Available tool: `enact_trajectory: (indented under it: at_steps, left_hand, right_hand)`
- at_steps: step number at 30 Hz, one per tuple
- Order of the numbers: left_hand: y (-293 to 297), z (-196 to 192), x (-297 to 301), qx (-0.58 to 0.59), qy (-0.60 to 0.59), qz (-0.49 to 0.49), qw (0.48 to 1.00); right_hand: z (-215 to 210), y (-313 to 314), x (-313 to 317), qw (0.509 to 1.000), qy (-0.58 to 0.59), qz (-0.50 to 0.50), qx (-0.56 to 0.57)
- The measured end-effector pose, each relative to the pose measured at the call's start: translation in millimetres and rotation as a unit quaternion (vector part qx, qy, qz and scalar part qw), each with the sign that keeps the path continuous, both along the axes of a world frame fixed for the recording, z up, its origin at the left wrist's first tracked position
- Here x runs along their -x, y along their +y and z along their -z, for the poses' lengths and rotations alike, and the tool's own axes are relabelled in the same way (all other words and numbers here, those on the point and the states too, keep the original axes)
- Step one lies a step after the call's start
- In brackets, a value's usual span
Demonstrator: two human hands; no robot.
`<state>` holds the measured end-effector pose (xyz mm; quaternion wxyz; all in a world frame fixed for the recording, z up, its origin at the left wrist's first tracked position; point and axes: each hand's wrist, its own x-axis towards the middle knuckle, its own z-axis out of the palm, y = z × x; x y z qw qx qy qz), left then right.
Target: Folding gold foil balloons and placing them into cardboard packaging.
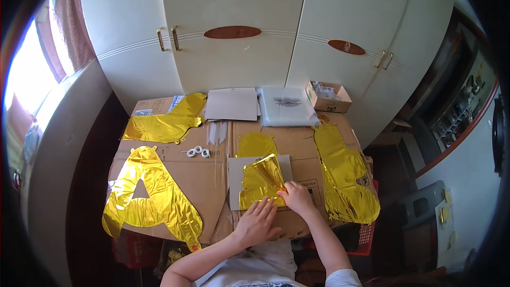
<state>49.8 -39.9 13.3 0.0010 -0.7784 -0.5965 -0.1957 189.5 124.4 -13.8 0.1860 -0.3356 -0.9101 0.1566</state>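
A gold foil balloon (255, 180), flat and partly folded over, lies on a grey card sheet (234, 172) in front of me. My right hand (296, 198) pinches the balloon's right edge, where the foil bunches into creases. With fingers stretched out, my left hand (257, 222) rests flat at the balloon's near edge. Just beyond the card, a rounded piece of gold foil (256, 143) shows; whether it belongs to the same balloon I cannot tell.
Flat gold letter balloons lie around: an A shape (154, 191) left, others at far left (167, 125) and right (345, 175). White rolls (198, 152), clear straws (217, 133), grey cards (231, 103), a clear bag stack (287, 107) and a small box (329, 97) sit on the cardboard-covered table (212, 202).
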Motion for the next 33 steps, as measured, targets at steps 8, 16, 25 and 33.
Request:
enact_trajectory:
  at_steps: [8, 16, 25, 33]
  left_hand:
    - [10.0, 7.2, 3.0, 0.067, 0.071, -0.03, 0.995]
    - [10.8, 9.2, 2.0, 0.067, 0.084, -0.036, 0.994]
    - [13.8, 5.5, 1.1, 0.089, 0.098, -0.035, 0.991]
    - [14.4, 9.4, 0.6, 0.107, 0.109, -0.044, 0.987]
  right_hand:
    - [0.5, 0.6, 0.3, 1.0, -0.002, 0.008, 0.007]
    - [3.4, 4.2, -1.3, 1.0, 0.007, -0.006, 0.018]
    - [-1.3, 7.3, -1.1, 0.988, 0.141, 0.057, 0.001]
    - [-27.0, -36.2, -38.1, 0.98, 0.04, -0.141, -0.133]
